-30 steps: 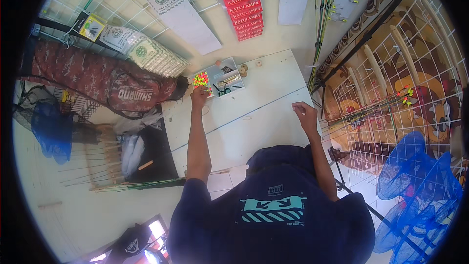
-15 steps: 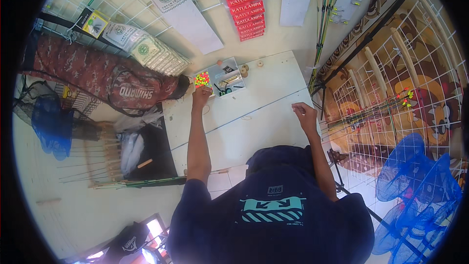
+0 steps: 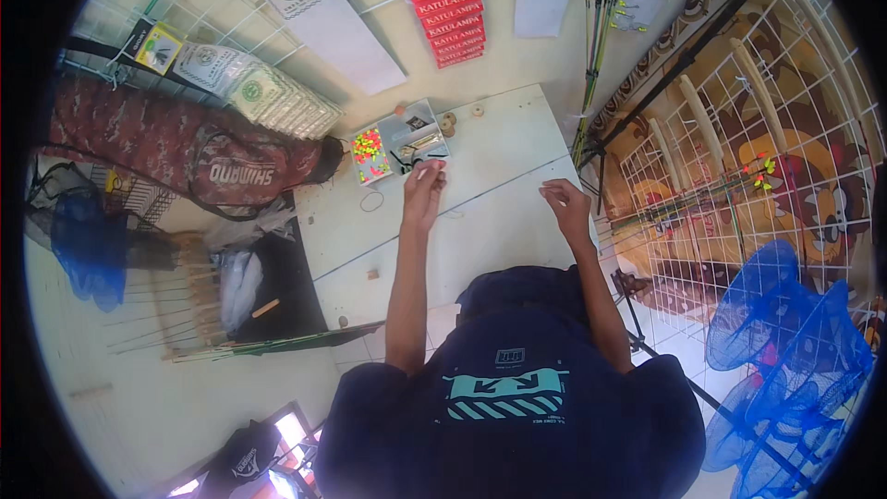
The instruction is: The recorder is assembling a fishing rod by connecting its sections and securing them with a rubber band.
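Observation:
My left hand (image 3: 425, 194) is raised just in front of a white divided box (image 3: 386, 118), its fingers pinched together. Whatever they hold, if anything, is too small to make out. To the left in the box, one compartment holds many small bright red, yellow and green pieces (image 3: 371, 155). Beside them, other compartments hold dark and pale small items, partly hidden behind my left hand. Farther right, above the white tabletop (image 3: 499, 212), my right hand (image 3: 568, 208) has its fingers bent and drawn together at the tips. Anything between them cannot be made out.
Small spools (image 3: 449, 120) stand beside the box. A thin ring (image 3: 371, 201) and a small tan block (image 3: 373, 273) lie on the table. A camouflage rod bag (image 3: 185, 143) hangs at left; blue nets (image 3: 767, 333) and a wire rack (image 3: 702, 166) stand right.
My left hand has moved from the bright pieces' compartment rightward and nearer to me, toward my right hand. My right hand stays at about the same place. The whole view has shifted slightly.

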The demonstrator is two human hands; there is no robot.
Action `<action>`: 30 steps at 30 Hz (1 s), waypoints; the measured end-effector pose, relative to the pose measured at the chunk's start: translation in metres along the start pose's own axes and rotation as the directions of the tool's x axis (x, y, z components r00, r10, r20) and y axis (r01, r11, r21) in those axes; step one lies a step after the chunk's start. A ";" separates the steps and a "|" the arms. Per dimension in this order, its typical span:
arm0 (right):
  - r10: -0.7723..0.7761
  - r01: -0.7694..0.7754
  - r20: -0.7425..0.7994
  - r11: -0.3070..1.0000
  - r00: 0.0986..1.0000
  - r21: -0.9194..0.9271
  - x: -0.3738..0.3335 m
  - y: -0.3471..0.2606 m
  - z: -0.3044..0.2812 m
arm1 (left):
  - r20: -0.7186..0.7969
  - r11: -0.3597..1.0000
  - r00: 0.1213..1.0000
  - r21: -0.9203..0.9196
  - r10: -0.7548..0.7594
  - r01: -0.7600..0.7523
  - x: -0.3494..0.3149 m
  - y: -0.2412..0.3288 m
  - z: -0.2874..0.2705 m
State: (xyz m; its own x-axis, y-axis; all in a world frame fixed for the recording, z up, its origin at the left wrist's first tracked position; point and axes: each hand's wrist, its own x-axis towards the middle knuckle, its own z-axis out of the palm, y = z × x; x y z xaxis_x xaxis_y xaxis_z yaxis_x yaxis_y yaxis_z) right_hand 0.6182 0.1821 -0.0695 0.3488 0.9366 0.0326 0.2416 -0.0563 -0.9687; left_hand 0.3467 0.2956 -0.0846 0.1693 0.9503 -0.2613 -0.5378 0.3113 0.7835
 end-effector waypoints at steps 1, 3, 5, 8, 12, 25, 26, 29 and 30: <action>-0.021 0.021 0.019 1.000 1.000 -0.020 0.000 -0.003 -0.001 | 0.005 1.000 1.000 -0.006 -0.012 0.012 -0.008 -0.006 0.016; -0.035 0.036 0.035 0.998 0.999 -0.046 -0.001 -0.007 -0.001 | 0.049 0.991 0.994 -0.092 -0.097 0.102 -0.023 -0.019 0.042; -0.058 0.059 0.048 0.998 0.997 -0.009 -0.002 -0.009 0.001 | 0.099 0.988 0.987 -0.070 -0.130 0.137 -0.036 -0.029 0.062; -0.030 0.030 0.057 0.999 0.998 -0.011 -0.003 -0.013 0.000 | 0.157 0.983 0.971 -0.010 -0.181 0.185 -0.049 -0.043 0.082; 0.018 -0.019 0.070 1.000 0.997 0.023 -0.007 -0.020 0.000 | 0.168 0.975 0.963 0.096 -0.213 0.199 -0.062 -0.053 0.094; -0.111 0.111 0.025 0.994 0.994 0.015 -0.023 -0.043 -0.005 | 0.172 0.947 0.963 0.285 -0.205 0.151 -0.080 -0.058 0.101; -0.147 0.147 0.016 0.989 0.989 0.003 -0.024 -0.044 -0.005 | 0.172 0.945 0.962 0.287 -0.211 0.156 -0.082 -0.058 0.102; -0.175 0.175 0.009 0.984 0.985 -0.013 -0.026 -0.050 -0.007 | 0.213 0.967 0.950 0.160 -0.230 0.198 -0.085 -0.057 0.103; -0.173 0.173 0.010 0.985 0.985 -0.018 -0.027 -0.052 -0.007 | 0.213 0.968 0.950 0.150 -0.230 0.200 -0.086 -0.057 0.103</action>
State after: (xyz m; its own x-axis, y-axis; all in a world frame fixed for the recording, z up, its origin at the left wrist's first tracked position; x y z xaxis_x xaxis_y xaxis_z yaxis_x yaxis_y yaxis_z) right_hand 0.6026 0.1573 -0.0183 0.2927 0.9357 0.1967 0.3147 0.1000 -0.9439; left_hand 0.4483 0.1970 -0.0487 0.4601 0.8327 -0.3082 -0.3624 0.4930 0.7910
